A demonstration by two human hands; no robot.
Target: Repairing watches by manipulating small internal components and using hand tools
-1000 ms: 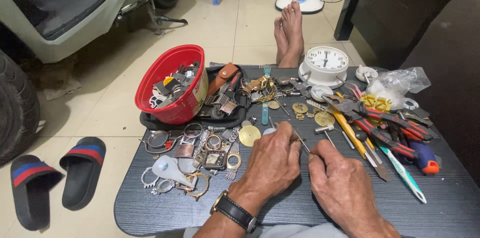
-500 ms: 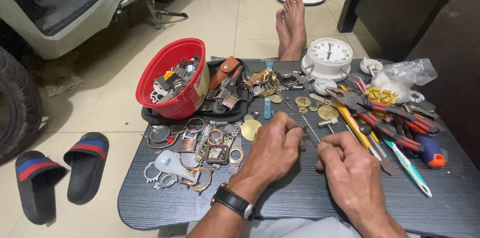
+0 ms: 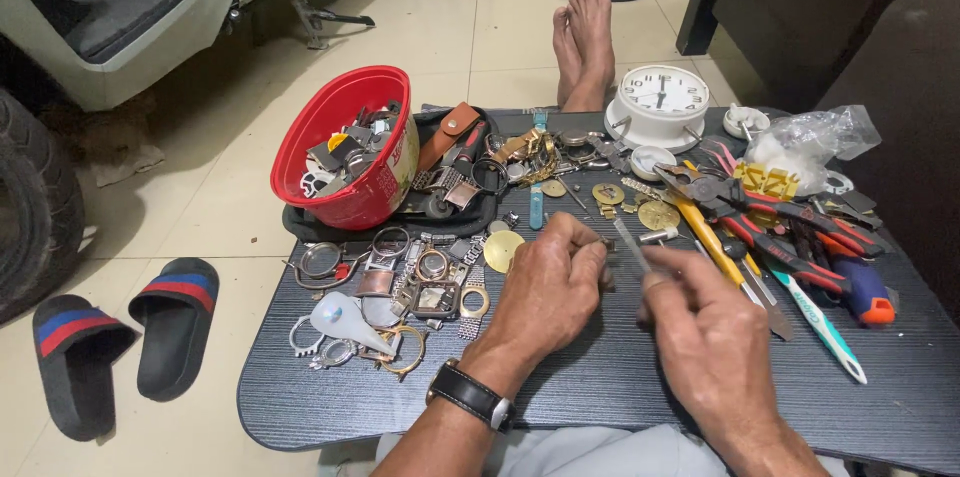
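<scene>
The left hand (image 3: 548, 287) pinches a tiny metal part (image 3: 607, 245). The right hand (image 3: 705, 322) grips thin shiny tweezers (image 3: 630, 243). Both meet over the dark ridged table (image 3: 610, 387).

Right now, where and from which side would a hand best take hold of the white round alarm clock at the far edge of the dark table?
Grip the white round alarm clock by its rim, two fingers on opposite sides, coming from above: it seems to lean back, dial up and uncovered. Its near side is crowded by a small white dish and small metal parts, so a low approach looks awkward.
</scene>
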